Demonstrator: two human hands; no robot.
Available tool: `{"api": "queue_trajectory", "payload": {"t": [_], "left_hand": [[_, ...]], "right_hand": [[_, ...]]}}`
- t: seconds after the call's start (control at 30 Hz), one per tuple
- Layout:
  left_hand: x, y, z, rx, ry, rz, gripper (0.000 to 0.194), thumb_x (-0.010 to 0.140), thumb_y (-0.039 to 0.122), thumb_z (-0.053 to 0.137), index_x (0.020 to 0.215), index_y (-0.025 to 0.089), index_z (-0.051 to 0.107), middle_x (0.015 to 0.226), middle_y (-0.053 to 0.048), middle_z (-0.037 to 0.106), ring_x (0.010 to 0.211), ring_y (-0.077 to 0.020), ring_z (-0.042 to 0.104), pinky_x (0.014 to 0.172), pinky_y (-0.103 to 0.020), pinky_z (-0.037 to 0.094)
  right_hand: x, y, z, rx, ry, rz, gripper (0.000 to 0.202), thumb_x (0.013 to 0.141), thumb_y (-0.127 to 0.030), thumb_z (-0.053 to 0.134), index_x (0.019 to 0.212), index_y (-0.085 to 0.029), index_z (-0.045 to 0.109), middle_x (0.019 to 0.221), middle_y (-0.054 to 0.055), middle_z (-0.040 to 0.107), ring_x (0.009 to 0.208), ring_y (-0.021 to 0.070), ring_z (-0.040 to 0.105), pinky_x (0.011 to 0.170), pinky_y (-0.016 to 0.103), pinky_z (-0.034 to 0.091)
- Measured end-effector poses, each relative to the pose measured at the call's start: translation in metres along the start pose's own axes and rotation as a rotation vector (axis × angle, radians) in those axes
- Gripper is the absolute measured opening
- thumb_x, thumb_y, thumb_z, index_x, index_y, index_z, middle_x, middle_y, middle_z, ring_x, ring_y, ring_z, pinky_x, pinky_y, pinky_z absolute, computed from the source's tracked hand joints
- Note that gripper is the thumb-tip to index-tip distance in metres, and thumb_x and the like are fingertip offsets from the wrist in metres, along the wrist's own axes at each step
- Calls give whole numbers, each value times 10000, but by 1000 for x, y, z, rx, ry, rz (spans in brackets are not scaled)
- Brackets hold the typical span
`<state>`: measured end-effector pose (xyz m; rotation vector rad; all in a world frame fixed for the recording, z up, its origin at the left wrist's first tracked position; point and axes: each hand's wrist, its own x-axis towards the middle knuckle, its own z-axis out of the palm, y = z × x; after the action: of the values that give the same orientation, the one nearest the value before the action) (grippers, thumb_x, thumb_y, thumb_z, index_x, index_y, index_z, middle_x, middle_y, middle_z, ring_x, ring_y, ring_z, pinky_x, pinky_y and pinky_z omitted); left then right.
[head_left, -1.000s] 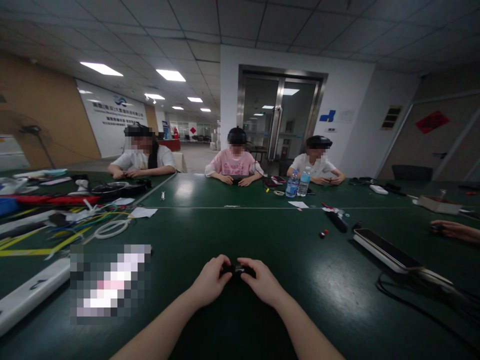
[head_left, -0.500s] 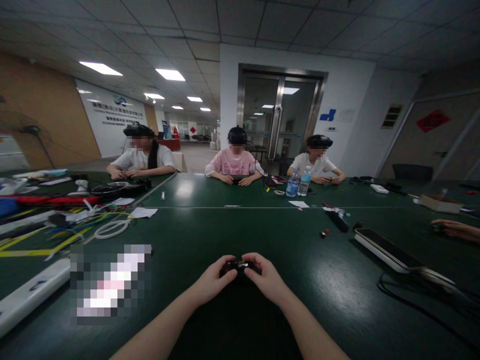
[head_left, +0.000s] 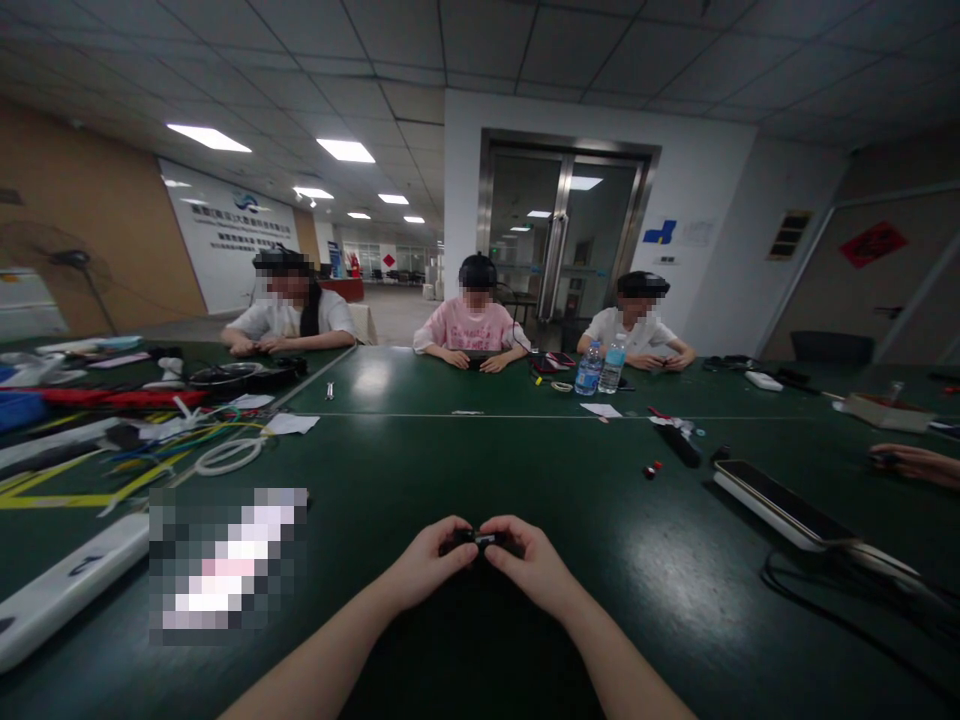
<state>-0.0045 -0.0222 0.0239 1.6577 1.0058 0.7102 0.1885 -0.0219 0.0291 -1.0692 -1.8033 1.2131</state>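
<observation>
Both my hands meet low in the middle of the view, just over the dark green table [head_left: 420, 455]. Between their fingertips is a small black object [head_left: 486, 540] with a shiny spot in its middle; its kind I cannot make out. My left hand [head_left: 435, 553] pinches its left end with thumb and fingers. On the other end, my right hand [head_left: 529, 550] is closed in the same way. The fingers hide most of the object.
At left lie a white power strip [head_left: 75, 585], a blurred-out phone-like item [head_left: 232, 565] and a coiled white cable [head_left: 229, 456]. At right are a phone-like slab [head_left: 784, 505] and a black cable [head_left: 817, 610]. Water bottles [head_left: 589, 370] stand farther back, before several seated people.
My hands have come slightly closer together, and the black object shows a little differently between the fingers. The whole view has shifted slightly.
</observation>
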Motion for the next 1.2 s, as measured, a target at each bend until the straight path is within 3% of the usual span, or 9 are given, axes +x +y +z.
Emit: {"api": "queue_trajectory", "payload": {"t": [0.33, 0.73, 0.97, 1.2], "left_hand": [[2, -4, 1, -22, -1, 17, 350, 822, 440, 515, 1017, 150, 527, 788, -2, 573, 737, -131, 534, 680, -265, 433], [4, -10, -5, -82, -47, 32, 378, 779, 437, 572, 1046, 172, 537, 799, 16, 557, 712, -119, 527, 682, -262, 423], [3, -7, -3, -109, 2, 34, 358, 770, 414, 588, 1021, 161, 555, 872, -19, 581, 811, -156, 545, 739, -296, 428], [2, -5, -3, -160, -21, 16, 361, 749, 414, 609, 981, 147, 535, 774, -9, 599, 731, -143, 564, 710, -298, 435]], "right_hand": [[1, -2, 2, 19, 20, -43, 240, 757, -383, 584, 912, -205, 629, 907, 29, 603, 847, 181, 564, 763, 320, 445], [-1, -4, 2, 6, 23, -95, 172, 798, -335, 557, 907, -231, 639, 962, 27, 579, 870, 172, 554, 773, 314, 441], [1, 0, 4, 19, 48, -112, 199, 765, -309, 601, 949, -239, 632, 1010, 33, 577, 902, 184, 565, 774, 330, 452], [1, 3, 4, 9, 31, -97, 177, 747, -277, 624, 920, -247, 648, 1046, 27, 588, 948, 192, 567, 815, 345, 454]]}}
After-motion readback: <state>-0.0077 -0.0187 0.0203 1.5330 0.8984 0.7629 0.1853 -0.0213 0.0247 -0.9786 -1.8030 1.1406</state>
